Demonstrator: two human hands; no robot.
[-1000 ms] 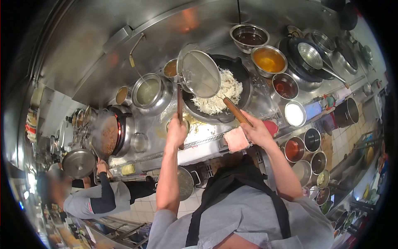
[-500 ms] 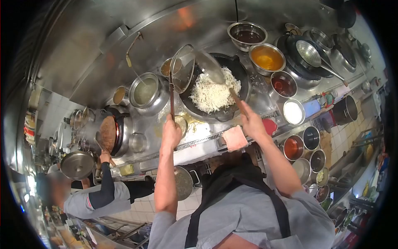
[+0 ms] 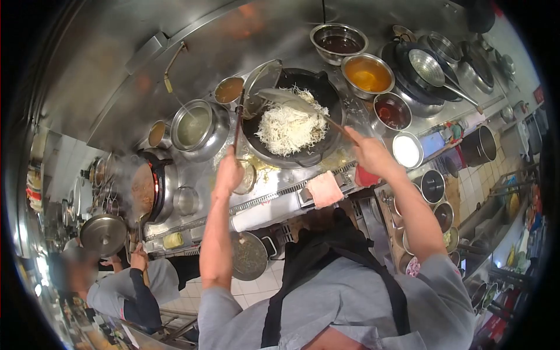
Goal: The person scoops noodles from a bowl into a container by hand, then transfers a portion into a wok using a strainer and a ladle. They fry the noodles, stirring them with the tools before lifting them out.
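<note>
A large black wok [image 3: 331, 119] holds a heap of pale noodles or shreds [image 3: 289, 129]. My left hand [image 3: 230, 170] is closed round the dark handle of a wire strainer [image 3: 262, 81], whose basket is at the wok's upper left edge. In my right hand [image 3: 368, 151] is the wooden handle of a metal ladle [image 3: 286, 99]. The ladle's bowl lies over the upper part of the heap, beside the strainer. Both hands stay in front of the wok, towards my body.
Bowls of dark liquid [image 3: 338, 45], orange liquid [image 3: 368, 74] and red sauce [image 3: 392, 112] stand right of the wok. A steel pot [image 3: 200, 129] stands left. A co-worker [image 3: 131, 286] is at another wok [image 3: 157, 189]. A pink cloth [image 3: 325, 189] lies on the front edge.
The ladle's bowl has moved left and tipped flatter, towards the strainer. My right hand has moved a little right and up. The co-worker's hand has shifted down from their wok.
</note>
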